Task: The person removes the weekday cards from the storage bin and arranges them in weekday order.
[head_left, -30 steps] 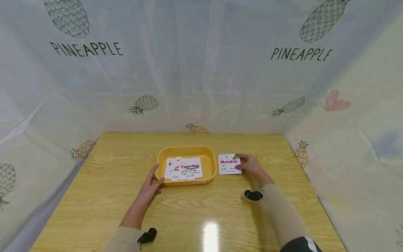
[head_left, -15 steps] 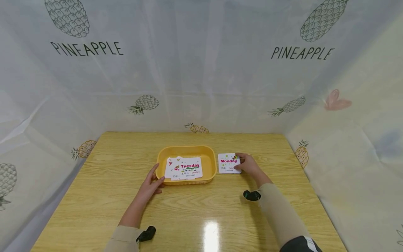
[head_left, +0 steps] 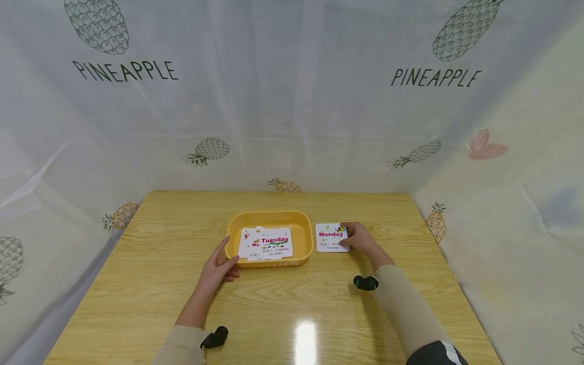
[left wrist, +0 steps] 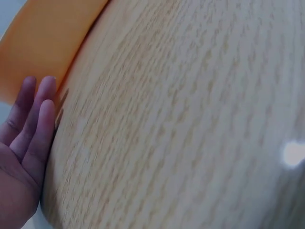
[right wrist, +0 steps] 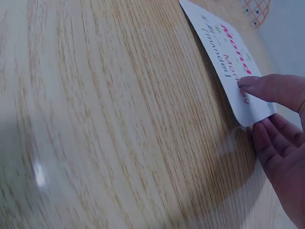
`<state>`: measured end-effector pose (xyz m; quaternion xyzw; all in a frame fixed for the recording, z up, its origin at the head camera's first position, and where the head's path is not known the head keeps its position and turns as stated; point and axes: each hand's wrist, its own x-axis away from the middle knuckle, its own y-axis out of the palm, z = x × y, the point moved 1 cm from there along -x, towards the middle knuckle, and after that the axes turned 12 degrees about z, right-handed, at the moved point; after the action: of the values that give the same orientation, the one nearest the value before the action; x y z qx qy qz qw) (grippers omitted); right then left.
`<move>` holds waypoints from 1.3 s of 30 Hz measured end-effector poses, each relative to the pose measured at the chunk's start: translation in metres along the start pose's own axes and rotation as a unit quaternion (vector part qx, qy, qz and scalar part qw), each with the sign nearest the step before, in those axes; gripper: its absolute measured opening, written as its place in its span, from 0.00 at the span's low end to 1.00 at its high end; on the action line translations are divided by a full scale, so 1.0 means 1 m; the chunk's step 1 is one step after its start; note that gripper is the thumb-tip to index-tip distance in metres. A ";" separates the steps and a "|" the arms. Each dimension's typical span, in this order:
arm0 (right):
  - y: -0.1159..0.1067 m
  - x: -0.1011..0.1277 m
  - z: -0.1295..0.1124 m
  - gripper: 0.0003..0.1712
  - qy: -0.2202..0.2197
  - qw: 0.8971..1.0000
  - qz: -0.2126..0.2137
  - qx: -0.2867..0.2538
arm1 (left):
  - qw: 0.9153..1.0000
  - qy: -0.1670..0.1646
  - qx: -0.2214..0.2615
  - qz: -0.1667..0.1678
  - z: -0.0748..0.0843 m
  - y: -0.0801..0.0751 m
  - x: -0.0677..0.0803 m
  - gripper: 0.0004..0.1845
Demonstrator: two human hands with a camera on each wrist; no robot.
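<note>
In the head view, my right hand (head_left: 362, 238) holds a white "Monday" flashcard (head_left: 329, 240) by its right edge. The right wrist view has the thumb (right wrist: 271, 89) on the card's printed face and the other fingers at its edge and underside. A gap with shadow shows between this card (right wrist: 224, 52) and the wood. My left hand (head_left: 216, 268) rests against the front left corner of a yellow plastic tray (head_left: 303, 238). Its fingers (left wrist: 46, 124) lie fairly straight by the tray's outer wall (left wrist: 52, 38). Overlapping flashcards (head_left: 269, 243) lie inside the tray, "Tuesday" on top.
Tray and cards are on a wood-grain table (head_left: 274, 299), whose far edge meets a pale pineapple-print cloth (head_left: 283, 111). The same cloth rises at both sides. Black wrist devices (head_left: 214, 338) sit at both cuffs. A bright reflection shows near the table's front.
Almost nothing differs. The right hand keeps hold of the "Monday" card beside the tray, with only a tiny shift. The left hand stays at the tray's corner.
</note>
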<state>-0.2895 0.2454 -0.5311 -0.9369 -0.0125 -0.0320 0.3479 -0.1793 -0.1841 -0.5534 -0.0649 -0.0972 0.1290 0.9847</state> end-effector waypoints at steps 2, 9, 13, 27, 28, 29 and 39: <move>-0.001 -0.001 0.001 0.37 0.001 1.000 0.007 0.003 | 1.000 0.000 0.004 -0.003 0.000 -0.001 0.000 0.39; -0.007 0.001 -0.013 0.35 0.003 0.999 0.023 -0.023 | 1.000 -0.022 0.016 -0.011 0.002 -0.004 -0.002 0.40; -0.006 0.006 -0.032 0.35 -0.020 0.998 0.013 -0.058 | 0.999 -0.031 0.019 -0.016 0.001 -0.004 -0.002 0.40; 0.018 0.025 -0.094 0.34 -0.071 0.982 -0.034 -0.170 | 0.999 -0.028 0.020 -0.028 -0.004 -0.003 -0.002 0.39; 0.020 0.026 -0.096 0.33 -0.073 0.982 -0.036 -0.170 | 0.999 -0.027 0.020 -0.028 -0.003 -0.003 -0.001 0.39; 0.023 0.027 -0.099 0.33 -0.075 0.982 -0.037 -0.170 | 0.999 -0.027 0.020 -0.029 -0.003 -0.003 -0.001 0.40; 0.054 0.031 -0.115 0.33 -0.095 0.975 -0.079 -0.183 | 0.998 -0.033 0.031 -0.036 -0.001 -0.002 0.001 0.39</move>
<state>-0.2625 0.1296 -0.4768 -0.9795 -0.1132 0.0284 0.1644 -0.1778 -0.1863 -0.5542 -0.0265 -0.1280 0.0987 0.9865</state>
